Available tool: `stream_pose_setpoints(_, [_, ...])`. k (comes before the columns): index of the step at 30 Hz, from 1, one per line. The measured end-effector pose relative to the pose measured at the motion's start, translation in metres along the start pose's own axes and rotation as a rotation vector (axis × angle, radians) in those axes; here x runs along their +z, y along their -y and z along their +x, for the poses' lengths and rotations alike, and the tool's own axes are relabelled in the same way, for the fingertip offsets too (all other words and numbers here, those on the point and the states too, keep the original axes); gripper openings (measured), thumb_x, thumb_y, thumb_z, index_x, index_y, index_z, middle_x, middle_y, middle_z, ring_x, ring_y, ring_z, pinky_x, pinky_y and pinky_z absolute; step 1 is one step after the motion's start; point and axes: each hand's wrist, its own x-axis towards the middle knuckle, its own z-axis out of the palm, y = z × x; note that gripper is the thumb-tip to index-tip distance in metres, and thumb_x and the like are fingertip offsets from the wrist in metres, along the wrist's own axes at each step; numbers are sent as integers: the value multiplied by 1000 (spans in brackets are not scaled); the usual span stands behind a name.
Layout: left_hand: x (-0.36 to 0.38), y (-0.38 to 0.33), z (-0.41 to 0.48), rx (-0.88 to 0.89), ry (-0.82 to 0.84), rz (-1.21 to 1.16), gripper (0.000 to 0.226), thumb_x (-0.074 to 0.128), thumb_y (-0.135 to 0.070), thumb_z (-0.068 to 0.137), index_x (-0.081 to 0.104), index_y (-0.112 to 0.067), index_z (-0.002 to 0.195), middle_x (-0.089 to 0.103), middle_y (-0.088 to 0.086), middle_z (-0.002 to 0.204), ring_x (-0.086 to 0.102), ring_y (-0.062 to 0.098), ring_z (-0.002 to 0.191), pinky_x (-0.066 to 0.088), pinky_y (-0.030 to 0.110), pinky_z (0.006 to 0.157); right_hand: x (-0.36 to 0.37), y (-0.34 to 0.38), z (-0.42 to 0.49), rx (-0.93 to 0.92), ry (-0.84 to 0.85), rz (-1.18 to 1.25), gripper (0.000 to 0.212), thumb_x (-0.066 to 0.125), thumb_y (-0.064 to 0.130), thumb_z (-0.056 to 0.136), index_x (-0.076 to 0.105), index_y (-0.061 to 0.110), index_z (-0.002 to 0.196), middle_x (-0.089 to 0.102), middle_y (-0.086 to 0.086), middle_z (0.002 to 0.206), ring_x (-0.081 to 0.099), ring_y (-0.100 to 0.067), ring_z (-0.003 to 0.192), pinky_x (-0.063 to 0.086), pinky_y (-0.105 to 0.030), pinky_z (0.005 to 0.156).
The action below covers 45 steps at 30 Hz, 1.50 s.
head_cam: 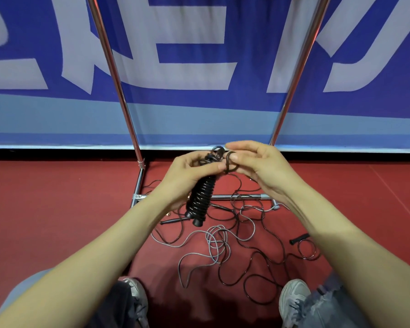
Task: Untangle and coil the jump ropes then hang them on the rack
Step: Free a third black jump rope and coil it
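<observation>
One black jump rope (200, 197), coiled tight around its handles, hanging tilted at frame centre. Left hand (187, 176) gripping bundle's upper part, fingers closing around it. Right hand (258, 165), at 3 o'clock of bundle top, pinching small rope loop (229, 162) between thumb and fingertips. Grey rope (213, 245) and black rope (265, 259) lying tangled on red floor (57, 209) at 6 o'clock. Chrome rack (114, 67) standing at 12 o'clock, blue banner (199, 114) behind it.

One head-worn wide-angle view looks forward and down, close over both forearms. The rack (199, 197) stands near at twelve o'clock, the banner (199, 67) behind it.
</observation>
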Motion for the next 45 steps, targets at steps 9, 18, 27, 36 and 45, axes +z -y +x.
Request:
stream_pose_setpoints(9, [2,1,-3,-142,58,-60,38,69,-19,77,67,-9,114,68,4,102,69,22,81,54,34,73,9,3,-2,-149,-232,16,14,60,6,93,52,16,86,66,-2,70,66,-11,59,52,-20,56])
stream_pose_setpoints(18, [6,8,2,89,-129,99,28,75,-18,81,68,-24,108,67,-6,92,61,17,81,48,30,80,15,-1,0,-137,-189,-94,19,66,4,87,57,16,99,62,-1,88,61,-10,78,49,-20,77])
stream_pose_setpoints(27, [8,10,2,138,-198,43,24,74,-23,81,62,-22,103,66,-3,104,64,15,88,52,36,84,8,5,-2,-243,-153,-128,19,67,5,87,59,19,97,75,-5,90,72,-17,81,58,-27,73])
stream_pose_setpoints(36, [1,-1,1,53,-37,-110,43,72,-13,72,61,-16,114,69,-1,96,64,12,79,48,24,79,1,16,-3,-203,-117,-489,15,82,10,71,71,20,72,74,-9,80,69,-25,76,54,-33,77])
stream_pose_setpoints(45, [7,8,1,99,2,6,41,80,-7,69,66,-24,103,69,1,103,63,21,91,49,35,94,1,14,-5,-230,-218,-898,13,79,18,75,69,22,70,70,-2,70,66,-19,73,52,-34,74])
